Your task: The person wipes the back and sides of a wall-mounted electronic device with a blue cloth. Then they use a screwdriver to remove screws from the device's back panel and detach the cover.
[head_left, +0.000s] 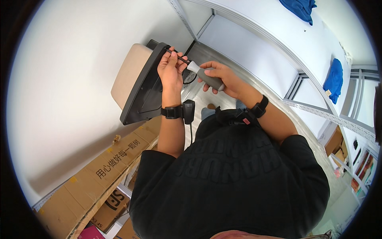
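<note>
A screwdriver [206,77] with a thick grey handle, a pale collar and a long dark shaft points up and to the left. My right hand [227,79] is closed around its handle. Near the tip, the fingers of my left hand [170,71] pinch the shaft. The tip is at the upper corner of a black panel [145,89], partly hidden by my left fingers; a screw cannot be made out. Behind the panel is a beige padded part [129,75], so together they look like a chair seat turned on its side.
A long cardboard sheet [85,181] covers the shelf at lower left, with boxes [110,209] underneath. White metal shelving [254,51] runs along the right, bearing blue cloths [334,81]. A white wall [79,71] stands left of the seat. Grey floor [203,53] shows beyond my hands.
</note>
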The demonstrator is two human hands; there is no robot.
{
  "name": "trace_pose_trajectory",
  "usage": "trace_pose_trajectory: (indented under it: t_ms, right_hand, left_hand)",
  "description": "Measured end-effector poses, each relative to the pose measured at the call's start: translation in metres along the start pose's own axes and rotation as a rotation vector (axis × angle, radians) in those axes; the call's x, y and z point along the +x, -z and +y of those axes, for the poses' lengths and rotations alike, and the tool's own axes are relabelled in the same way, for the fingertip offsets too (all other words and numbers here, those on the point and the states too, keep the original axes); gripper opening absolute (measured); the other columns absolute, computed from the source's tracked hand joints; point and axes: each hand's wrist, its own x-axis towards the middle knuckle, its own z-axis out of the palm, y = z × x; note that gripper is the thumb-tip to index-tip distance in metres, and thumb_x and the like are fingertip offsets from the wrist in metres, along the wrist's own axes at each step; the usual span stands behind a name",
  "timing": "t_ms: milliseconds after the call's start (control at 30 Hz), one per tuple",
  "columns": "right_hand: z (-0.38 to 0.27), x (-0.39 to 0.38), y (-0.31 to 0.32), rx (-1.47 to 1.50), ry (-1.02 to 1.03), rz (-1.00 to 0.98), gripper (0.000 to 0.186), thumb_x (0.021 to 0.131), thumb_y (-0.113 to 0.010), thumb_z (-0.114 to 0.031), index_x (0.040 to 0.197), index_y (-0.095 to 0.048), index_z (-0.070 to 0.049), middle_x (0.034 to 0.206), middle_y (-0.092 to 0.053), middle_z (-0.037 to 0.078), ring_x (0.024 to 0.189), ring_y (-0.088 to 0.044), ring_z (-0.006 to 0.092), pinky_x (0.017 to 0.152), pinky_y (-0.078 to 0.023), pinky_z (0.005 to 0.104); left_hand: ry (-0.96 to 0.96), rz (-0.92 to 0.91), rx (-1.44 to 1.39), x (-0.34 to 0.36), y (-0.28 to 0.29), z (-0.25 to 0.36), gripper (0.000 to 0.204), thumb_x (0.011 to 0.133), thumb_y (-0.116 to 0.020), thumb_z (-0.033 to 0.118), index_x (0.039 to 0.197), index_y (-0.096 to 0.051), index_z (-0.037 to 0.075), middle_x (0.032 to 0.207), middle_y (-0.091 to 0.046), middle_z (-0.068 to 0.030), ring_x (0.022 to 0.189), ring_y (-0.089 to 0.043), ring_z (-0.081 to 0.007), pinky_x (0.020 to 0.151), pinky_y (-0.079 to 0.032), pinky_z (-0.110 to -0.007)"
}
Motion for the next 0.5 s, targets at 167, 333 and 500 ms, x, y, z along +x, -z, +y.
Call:
trace_pose_trajectory:
  t_ms: [167, 333, 500]
  right_hand:
    - [0.0035, 0.0009, 0.0021, -0.089, 0.055, 0.01, 0.041, 0.088, -0.058, -0.013, 0.126, -0.046, -0.004, 0.1, -0.061, 0.01, 0.072, -0.062, 0.0162, 0.053, -0.048, 0.0267]
    - [0.0056, 0.0001, 0.0045, -0.18, 0.088, 0.049, 0.04, 0.087, -0.06, -0.011, 0.125, -0.048, -0.006, 0.098, -0.058, 0.007, 0.073, -0.061, 0.0145, 0.056, -0.049, 0.0265]
    - [0.002, -0.0048, 0.0037, -0.171, 0.077, 0.045, 0.04, 0.087, -0.06, -0.011, 0.126, -0.048, -0.006, 0.099, -0.058, 0.007, 0.073, -0.06, 0.0139, 0.055, -0.048, 0.0256]
  left_hand:
    - [-0.017, -0.052, -0.043, -0.0009, -0.0003, -0.0011, 0.021, 0.098, -0.049, 0.008, 0.117, -0.052, 0.0, 0.093, -0.065, -0.0133, 0.076, -0.068, -0.0204, 0.066, -0.062, -0.032]
    - [-0.015, -0.085, -0.047, -0.0052, -0.0042, 0.0034, 0.023, 0.098, -0.046, 0.007, 0.12, -0.049, -0.001, 0.095, -0.065, -0.0154, 0.079, -0.069, -0.0235, 0.066, -0.062, -0.033]
    - [-0.015, -0.098, -0.047, -0.0065, -0.0031, 0.0043, 0.024, 0.098, -0.045, 0.007, 0.12, -0.048, -0.001, 0.099, -0.064, -0.0166, 0.081, -0.069, -0.0256, 0.067, -0.062, -0.034]
